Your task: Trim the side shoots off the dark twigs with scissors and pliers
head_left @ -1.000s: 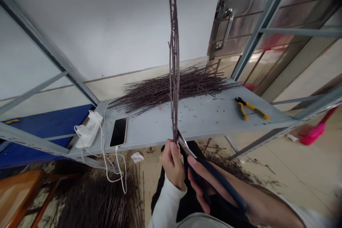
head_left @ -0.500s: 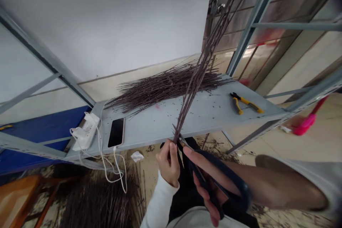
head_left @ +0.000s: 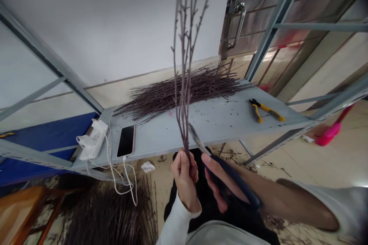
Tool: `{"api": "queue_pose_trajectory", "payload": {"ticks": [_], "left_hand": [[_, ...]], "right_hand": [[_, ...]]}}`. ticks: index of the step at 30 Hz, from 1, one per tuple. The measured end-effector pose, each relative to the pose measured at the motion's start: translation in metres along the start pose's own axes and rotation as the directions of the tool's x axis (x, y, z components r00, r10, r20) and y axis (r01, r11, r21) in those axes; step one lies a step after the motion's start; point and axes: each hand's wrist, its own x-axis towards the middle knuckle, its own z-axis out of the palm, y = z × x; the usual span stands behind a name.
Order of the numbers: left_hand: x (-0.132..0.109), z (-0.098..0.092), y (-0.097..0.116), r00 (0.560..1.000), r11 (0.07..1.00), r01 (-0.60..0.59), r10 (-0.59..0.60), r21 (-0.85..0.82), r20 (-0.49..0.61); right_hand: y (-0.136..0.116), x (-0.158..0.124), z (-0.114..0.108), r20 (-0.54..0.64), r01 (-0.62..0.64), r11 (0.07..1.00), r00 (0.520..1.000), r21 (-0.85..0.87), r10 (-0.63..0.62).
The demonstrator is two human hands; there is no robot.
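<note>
In front of the shelf edge, my left hand point(head_left: 184, 174) is closed around the lower ends of several thin brown twigs point(head_left: 184, 84). The twigs stand nearly upright and fan out toward their tops, with small buds along them. My right hand point(head_left: 220, 182) grips dark blue-handled scissors point(head_left: 235, 178), whose metal blades point up and left, just right of the twigs and apart from them. Part of the far handle is blurred. Behind the held twigs, a large pile of similar twigs point(head_left: 155, 97) lies along the back of the grey shelf point(head_left: 155, 134).
Yellow-and-black pliers point(head_left: 266, 111) lie at the shelf's right. A phone point(head_left: 125, 141) on a white cable and a power strip point(head_left: 93, 141) sit at the left. More twigs point(head_left: 112, 214) stand below, beside a wooden chair point(head_left: 23, 210). Metal posts point(head_left: 271, 30) frame the shelf.
The twigs have swung from leaning right to nearly upright, spreading apart at the top. The scissors have come away from the twigs' lower ends and moved slightly right.
</note>
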Motion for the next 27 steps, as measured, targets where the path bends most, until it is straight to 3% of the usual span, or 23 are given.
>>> {"api": "queue_pose_trajectory", "payload": {"ticks": [3,6,10,13,16,23,25,27], "left_hand": [[-0.005,0.002,0.018,0.979,0.977,0.168,-0.15,-0.128,0.135],[-0.011,0.001,0.031,0.942,0.934,0.3,-0.259,-0.193,0.213],[-0.016,-0.001,0.037,0.891,0.878,0.423,-0.358,-0.224,0.279],[-0.017,-0.001,0.037,0.852,0.843,0.489,-0.407,-0.225,0.329],[-0.016,0.001,0.037,0.819,0.818,0.535,-0.44,-0.211,0.368],[-0.017,0.0,0.04,0.789,0.807,0.543,-0.395,-0.233,0.471],[-0.018,-0.002,0.041,0.784,0.799,0.546,-0.383,-0.25,0.488],[-0.018,-0.003,0.042,0.782,0.796,0.546,-0.374,-0.26,0.498]], "right_hand": [[0.016,0.007,-0.019,-0.208,0.084,0.952,0.967,-0.295,-0.149],[0.028,0.016,-0.042,-0.318,0.168,0.802,0.856,-0.573,-0.407],[0.03,0.029,-0.061,-0.176,0.27,0.47,0.684,-0.841,-0.708],[0.026,0.035,-0.065,-0.025,0.263,0.218,0.584,-0.94,-0.812],[0.023,0.039,-0.067,0.097,0.221,0.03,0.543,-0.975,-0.834],[0.016,0.039,-0.081,0.263,0.078,-0.255,0.443,-0.964,-0.857],[0.015,0.038,-0.085,0.29,0.061,-0.294,0.445,-0.954,-0.847],[0.013,0.037,-0.088,0.295,0.057,-0.308,0.491,-0.95,-0.82]]}}
